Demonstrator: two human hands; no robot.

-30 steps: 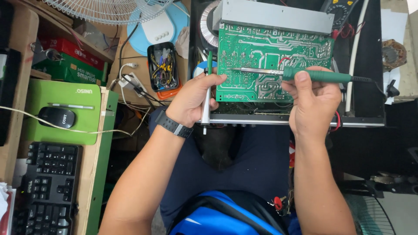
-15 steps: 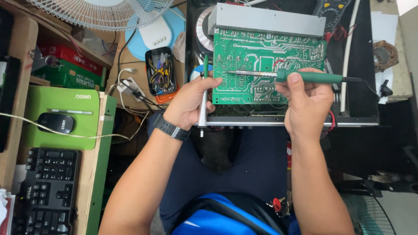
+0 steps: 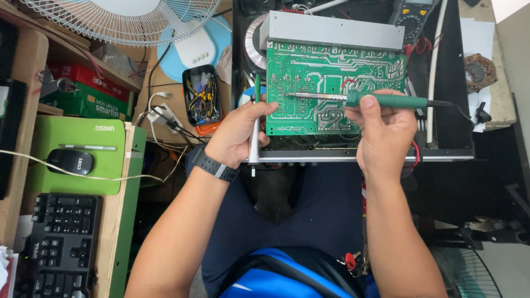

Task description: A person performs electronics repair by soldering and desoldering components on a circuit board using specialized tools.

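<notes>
Left hand [image 3: 238, 135] grips a silver-and-green desoldering pump [image 3: 254, 132] at the circuit board's [image 3: 331, 83] left edge; right hand [image 3: 383, 132] clasps a green soldering iron [image 3: 364, 100] across it.

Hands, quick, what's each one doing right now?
Left hand: closed on a slim silver and green desoldering pump.
Right hand: closed on a green-handled soldering iron.

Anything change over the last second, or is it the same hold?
Barely. The soldering iron in the right hand tilted slightly, its tip now nearly level on the green circuit board. The left hand keeps gripping the metal tool at the board's left edge. Nothing picked up or released; mouse and keyboard unmoved.
</notes>
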